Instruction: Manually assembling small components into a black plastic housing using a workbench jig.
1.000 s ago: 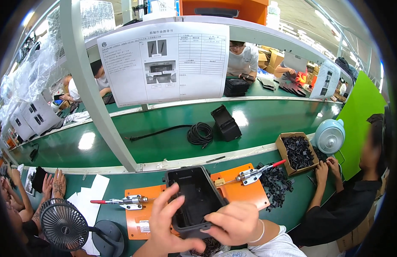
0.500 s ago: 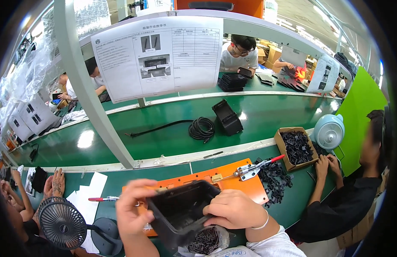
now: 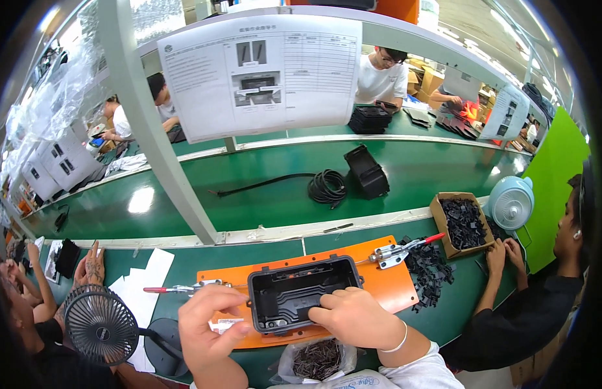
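A black plastic box [image 3: 275, 322] with an open top sits over the orange fixture board [image 3: 395, 285], its hollow facing up and ribs showing inside. My right hand [image 3: 361, 319] is closed over its near right wall, fingertips curled inside; whether they also pinch a small part is hidden. Beside the box's left end is my left hand [image 3: 213, 324], thumb and fingers apart and holding nothing. Toggle clamps with red handles stand at both sides of the board, the right clamp [image 3: 390, 256] and the left clamp [image 3: 178, 289]. Just in front lies a clear bag of screws [image 3: 316, 360].
Small black parts lie in a pile [image 3: 427, 272] and in a cardboard box [image 3: 451, 251] at the right. Farther back are a coiled black cable [image 3: 327, 188] and another black box [image 3: 367, 172]. A dark fan [image 3: 101, 324] stands left; co-workers sit on both sides.
The black box has gone from tilted to level over the orange board. My left hand has come off its left end. The whole view has shifted slightly.
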Demonstrator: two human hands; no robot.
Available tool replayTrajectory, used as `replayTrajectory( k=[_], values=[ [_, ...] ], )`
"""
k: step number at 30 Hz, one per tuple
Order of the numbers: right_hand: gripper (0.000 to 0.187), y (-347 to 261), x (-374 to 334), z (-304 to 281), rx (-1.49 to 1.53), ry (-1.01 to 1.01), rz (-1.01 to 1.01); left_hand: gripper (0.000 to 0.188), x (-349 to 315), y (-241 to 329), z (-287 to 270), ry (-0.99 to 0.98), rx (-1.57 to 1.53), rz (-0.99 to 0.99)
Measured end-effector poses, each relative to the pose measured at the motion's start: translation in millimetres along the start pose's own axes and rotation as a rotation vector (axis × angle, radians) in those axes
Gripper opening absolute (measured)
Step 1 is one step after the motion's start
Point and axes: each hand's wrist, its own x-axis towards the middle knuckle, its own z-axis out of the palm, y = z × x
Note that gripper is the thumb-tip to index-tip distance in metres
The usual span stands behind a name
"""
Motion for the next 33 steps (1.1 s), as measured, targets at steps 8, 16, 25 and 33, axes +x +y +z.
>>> replayTrajectory(
  k=[8, 16, 25, 33],
  values=[
    [0.010, -10.1, -4.9, -0.8, -0.068, 0.011, 0.105, 0.034, -0.2, 9.4, 2.4, -0.162, 0.024, 0.040],
    [0.023, -10.5, 0.7, 8.2, 0.001, -0.120, 0.034, 0.036, -2.0, 8.9, 2.9, -0.239, 0.027, 0.063],
    [0.009, -45.6, -26.9, 67.1, -0.006, -0.398, -0.249, 0.036, 2.6, 11.8, 3.9, -0.279, 0.085, 0.054],
    [0.010, -36.4, -25.0, 73.9, -0.004, -0.373, -0.288, 0.041, 3.2, 8.9, 5.4, -0.314, 0.105, 0.031]
  ],
)
